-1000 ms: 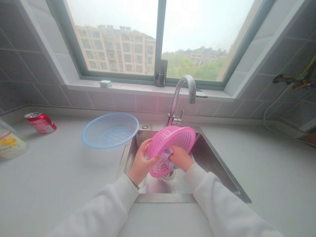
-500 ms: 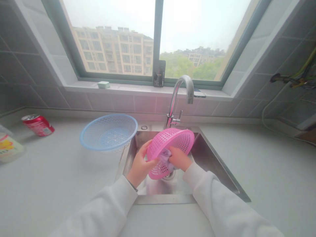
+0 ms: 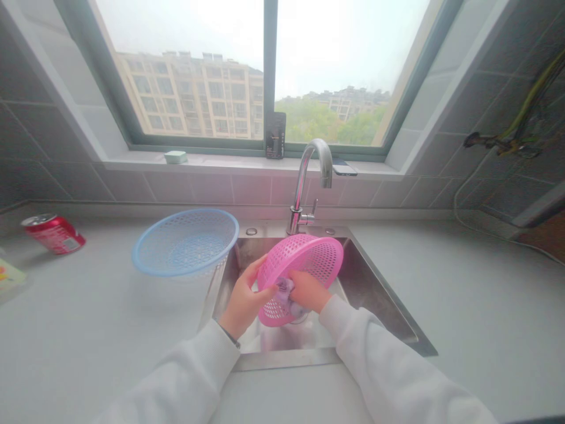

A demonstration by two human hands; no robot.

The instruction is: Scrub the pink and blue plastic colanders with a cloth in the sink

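Over the sink (image 3: 375,294), a pink colander (image 3: 326,259) is tilted on its side with its opening toward me. My left hand (image 3: 247,297) grips its left rim, thumb inside and fingers behind the wall. A bunched lilac cloth (image 3: 285,290) is pinched in my right hand (image 3: 309,288) and pressed against the colander's inner side near the left thumb. The fingertips of my right hand are partly hidden by the cloth.
A chrome faucet (image 3: 324,159) rises behind the sink. Left of it, a blue basket (image 3: 185,274) stands by the sink edge. Farther left lie a red can (image 3: 57,235) and a partly seen package (image 3: 9,275). A phone (image 3: 344,169), a dark box (image 3: 276,135) and a green block (image 3: 175,156) are on the sill.
The whole view has shifted slightly, so everything appears farther left. My right hand and the cloth have moved a little along the colander's inside, while my left hand keeps its grip on the rim.
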